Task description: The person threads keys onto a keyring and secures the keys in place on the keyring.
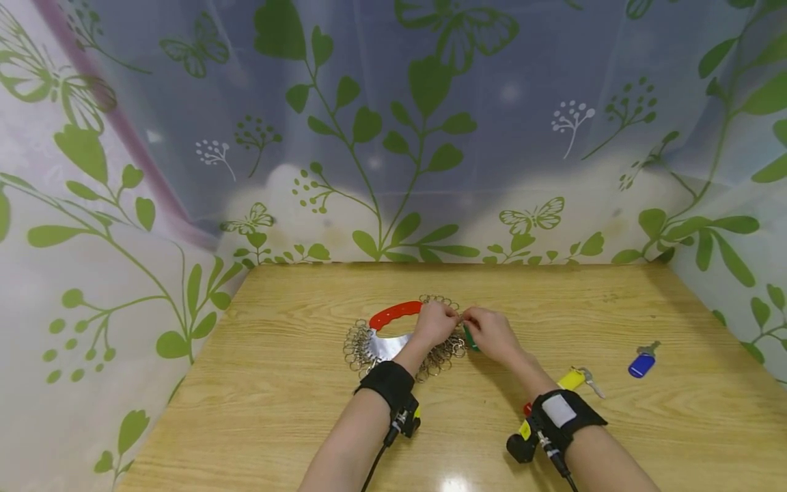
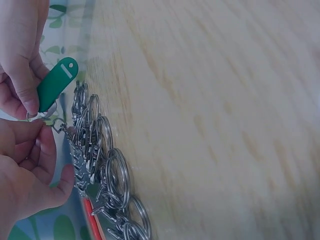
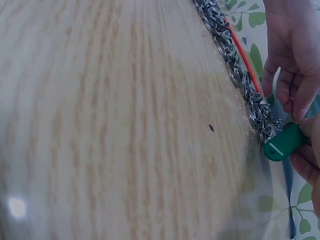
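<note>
Leafy backdrop [image 1: 381,137] behind wooden table [image 1: 277,410], left fingers [image 2: 47,155] pinched on ring [image 2: 46,119], right fingers [image 2: 22,82] likewise on tag [image 2: 57,84]

green tag [image 2: 57,85] at right fingers [image 2: 24,82]: smooth plastic | rings [image 3: 232,62] beside left fingers [image 2: 47,155]: glossy metal | red handle [image 1: 393,313] near left fingers: smooth, plastic-looking | tabletop [image 1: 295,410] under fingers: wood-grained, glossy patch | backdrop [image 1: 522,171] beyond fingers: matt, cloth-like, lightly creased

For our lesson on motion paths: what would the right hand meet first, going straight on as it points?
Most likely the left hand, which lies just ahead of the right hand in the head view, though the exact gap is unclear.
</note>
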Tool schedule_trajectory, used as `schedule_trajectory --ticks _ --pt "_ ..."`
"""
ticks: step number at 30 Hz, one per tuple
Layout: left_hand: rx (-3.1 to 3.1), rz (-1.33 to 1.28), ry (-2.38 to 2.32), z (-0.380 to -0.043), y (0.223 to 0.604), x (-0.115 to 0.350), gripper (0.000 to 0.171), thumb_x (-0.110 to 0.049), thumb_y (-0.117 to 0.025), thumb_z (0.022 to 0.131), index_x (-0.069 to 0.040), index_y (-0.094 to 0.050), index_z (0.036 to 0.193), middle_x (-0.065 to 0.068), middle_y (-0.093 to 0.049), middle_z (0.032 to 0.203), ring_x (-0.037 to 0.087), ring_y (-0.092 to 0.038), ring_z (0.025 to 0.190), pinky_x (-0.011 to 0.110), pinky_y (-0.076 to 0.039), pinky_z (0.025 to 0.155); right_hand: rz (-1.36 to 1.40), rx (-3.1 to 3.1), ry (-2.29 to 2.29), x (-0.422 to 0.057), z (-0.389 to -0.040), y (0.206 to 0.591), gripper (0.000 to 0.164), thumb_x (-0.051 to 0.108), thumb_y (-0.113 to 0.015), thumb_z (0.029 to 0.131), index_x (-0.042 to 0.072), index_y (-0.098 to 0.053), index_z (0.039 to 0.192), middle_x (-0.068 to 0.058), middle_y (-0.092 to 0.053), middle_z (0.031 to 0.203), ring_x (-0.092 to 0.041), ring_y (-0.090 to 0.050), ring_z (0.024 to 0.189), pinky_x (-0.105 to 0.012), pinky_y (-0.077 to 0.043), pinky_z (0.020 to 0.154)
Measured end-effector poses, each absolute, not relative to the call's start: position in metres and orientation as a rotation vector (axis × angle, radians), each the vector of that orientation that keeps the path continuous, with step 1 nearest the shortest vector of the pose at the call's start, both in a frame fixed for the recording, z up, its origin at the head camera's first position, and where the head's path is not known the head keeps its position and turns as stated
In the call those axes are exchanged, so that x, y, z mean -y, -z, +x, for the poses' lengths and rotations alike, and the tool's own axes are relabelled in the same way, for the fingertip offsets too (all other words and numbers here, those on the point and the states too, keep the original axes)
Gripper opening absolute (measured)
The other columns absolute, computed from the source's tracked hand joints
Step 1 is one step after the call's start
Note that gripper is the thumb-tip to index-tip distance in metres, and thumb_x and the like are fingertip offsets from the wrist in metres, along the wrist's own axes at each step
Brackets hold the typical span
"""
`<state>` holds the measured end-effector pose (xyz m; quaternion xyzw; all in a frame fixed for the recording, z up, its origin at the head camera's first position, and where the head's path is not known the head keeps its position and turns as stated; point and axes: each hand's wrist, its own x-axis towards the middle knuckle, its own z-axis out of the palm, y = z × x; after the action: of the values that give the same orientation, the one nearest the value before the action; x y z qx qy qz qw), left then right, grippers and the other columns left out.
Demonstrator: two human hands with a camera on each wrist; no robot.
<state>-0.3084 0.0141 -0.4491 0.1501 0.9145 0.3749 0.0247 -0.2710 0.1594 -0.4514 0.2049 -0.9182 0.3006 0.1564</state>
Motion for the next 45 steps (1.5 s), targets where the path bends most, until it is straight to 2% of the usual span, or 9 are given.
schedule_trajectory --ticks 6,11,14,17,20,28,35,40,45 --pt "-2.802 0.382 -1.199 -0.3 0.439 -0.016 0.017 -0.014 -0.061 0.091 -0.007 -0.076 0.089 0.004 -0.069 0.087 0.012 -0.056 0.064 0.023 -0.042 0.059 0.56 2.653 -0.909 -0.16 -0.271 0.45 0.009 0.003 -0.06 0.089 0.002 -0.067 0.095 -0.01 -0.066 0.087 -0.018 -0.06 0.069 -0.031 -0.047 0.059" --pt "-2.779 0.472 -1.164 -0.297 0.439 -0.014 0.016 -0.016 -0.061 0.091 -0.007 -0.074 0.091 0.002 -0.066 0.084 0.009 -0.05 0.062 0.021 -0.037 0.055 0.465 2.676 -1.016 -0.162 -0.272 0.448 0.009 0.004 -0.059 0.09 0.0 -0.065 0.095 -0.009 -0.064 0.082 -0.017 -0.057 0.067 -0.032 -0.046 0.059" --pt "-2.767 0.568 -1.118 -0.296 0.441 -0.011 0.017 -0.016 -0.06 0.091 -0.006 -0.073 0.087 -0.001 -0.06 0.072 0.008 -0.045 0.057 0.021 -0.035 0.054 0.449 2.67 -1.025 -0.163 -0.272 0.45 0.007 0.003 -0.06 0.089 0.0 -0.065 0.093 -0.008 -0.064 0.08 -0.017 -0.057 0.067 -0.033 -0.046 0.059" --pt "-2.738 0.595 -1.13 -0.296 0.442 -0.009 0.021 -0.016 -0.058 0.093 -0.005 -0.071 0.082 -0.003 -0.048 0.058 0.009 -0.037 0.049 0.021 -0.031 0.05 0.479 2.653 -1.005 -0.164 -0.273 0.451 0.006 0.004 -0.061 0.088 0.001 -0.066 0.091 -0.008 -0.065 0.08 -0.018 -0.059 0.068 -0.033 -0.047 0.06" --pt "-2.728 0.591 -1.154 -0.295 0.441 -0.008 0.025 -0.017 -0.057 0.094 -0.004 -0.07 0.078 -0.002 -0.037 0.051 0.011 -0.032 0.045 0.022 -0.028 0.048 0.519 2.636 -0.99 -0.163 -0.271 0.453 0.007 0.004 -0.061 0.088 0.002 -0.067 0.092 -0.009 -0.066 0.082 -0.019 -0.06 0.069 -0.033 -0.048 0.06" --pt "-2.776 0.605 -1.13 -0.296 0.439 -0.007 0.027 -0.017 -0.056 0.094 -0.004 -0.069 0.074 -0.003 -0.036 0.051 0.011 -0.032 0.046 0.022 -0.028 0.048 0.578 2.626 -0.959 -0.161 -0.268 0.45 0.008 0.003 -0.061 0.089 0.002 -0.067 0.094 -0.01 -0.066 0.085 -0.021 -0.061 0.07 -0.034 -0.048 0.06" --pt "-2.772 0.557 -1.112 -0.291 0.439 -0.007 0.023 -0.02 -0.057 0.094 -0.006 -0.072 0.083 -0.003 -0.044 0.055 0.01 -0.038 0.05 0.022 -0.03 0.05 0.542 2.666 -0.984 -0.16 -0.265 0.452 0.012 0.006 -0.059 0.09 0.001 -0.066 0.098 -0.011 -0.066 0.088 -0.022 -0.061 0.073 -0.035 -0.049 0.062" --pt "-2.808 0.553 -1.071 -0.292 0.435 -0.007 0.017 -0.019 -0.059 0.092 -0.009 -0.073 0.093 -0.002 -0.061 0.074 0.01 -0.049 0.061 0.021 -0.038 0.056 0.428 2.696 -1.175 -0.164 -0.269 0.449 0.016 0.007 -0.056 0.092 -0.003 -0.065 0.101 -0.014 -0.065 0.091 -0.025 -0.061 0.081 -0.038 -0.048 0.069" --pt "-2.799 0.582 -1.104 -0.292 0.429 -0.008 0.017 -0.014 -0.059 0.092 -0.006 -0.072 0.099 0.003 -0.067 0.087 0.011 -0.056 0.069 0.023 -0.044 0.063 0.275 2.753 -1.393 -0.171 -0.271 0.44 0.021 0.008 -0.051 0.095 -0.008 -0.061 0.106 -0.019 -0.062 0.098 -0.027 -0.057 0.08 -0.036 -0.045 0.067"
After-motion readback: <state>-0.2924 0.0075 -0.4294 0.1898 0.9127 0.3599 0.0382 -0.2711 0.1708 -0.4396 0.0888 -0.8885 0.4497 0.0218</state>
